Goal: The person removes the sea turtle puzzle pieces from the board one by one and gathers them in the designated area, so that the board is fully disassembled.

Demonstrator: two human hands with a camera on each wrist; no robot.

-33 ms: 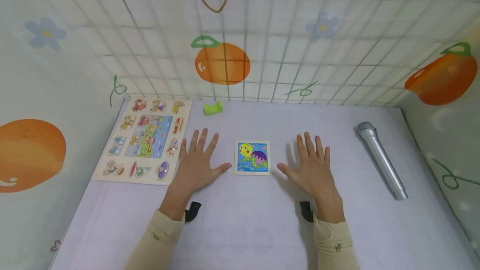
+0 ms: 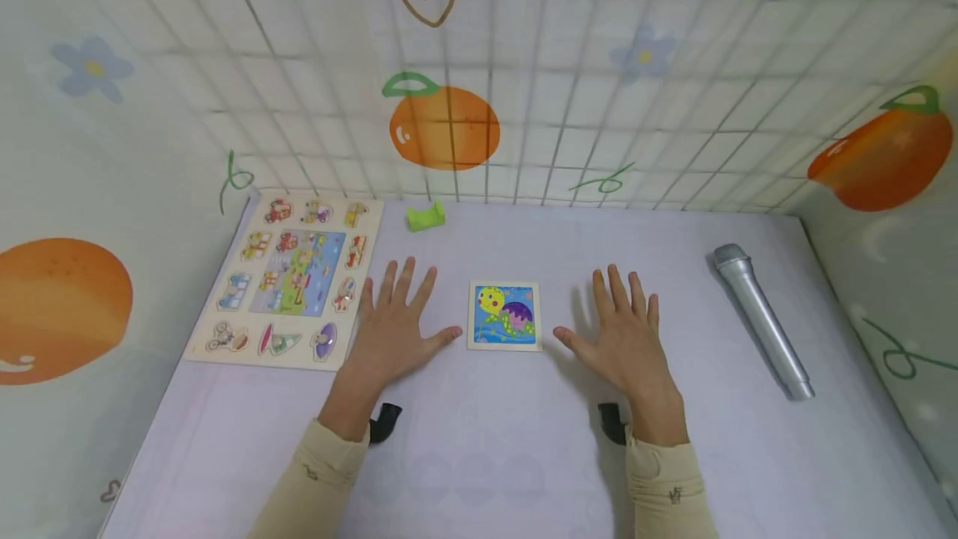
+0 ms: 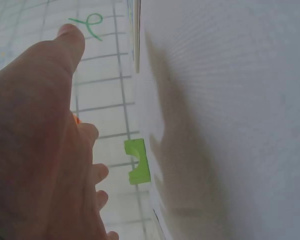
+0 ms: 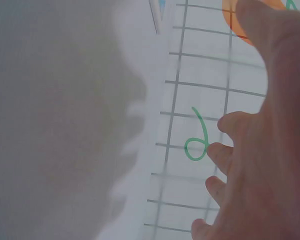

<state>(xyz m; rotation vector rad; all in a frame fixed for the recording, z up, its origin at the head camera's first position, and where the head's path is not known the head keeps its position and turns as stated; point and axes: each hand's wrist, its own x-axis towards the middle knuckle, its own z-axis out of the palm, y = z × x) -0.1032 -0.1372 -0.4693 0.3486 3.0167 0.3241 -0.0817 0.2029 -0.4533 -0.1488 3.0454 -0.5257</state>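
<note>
A small square turtle puzzle (image 2: 504, 316) in a pale wooden frame lies on the table between my two hands. To its left my left hand (image 2: 392, 324) is held palm down with its fingers spread, the thumb pointing at the puzzle. Its outer fingers overlap the edge of a large wooden picture board (image 2: 217, 327) in the head view. On the other side my right hand (image 2: 623, 339) is likewise spread, its thumb a little short of the frame. Both hands hold nothing, and the wrist views show their shadows on the white surface below.
A bright green block with a curved notch (image 2: 426, 216) stands near the back edge, beyond my left fingertips. At the far right lies a silver microphone (image 2: 763, 318), slanted. A white grid-patterned curtain (image 2: 569, 65) printed with oranges closes off the back of the table (image 2: 494, 431).
</note>
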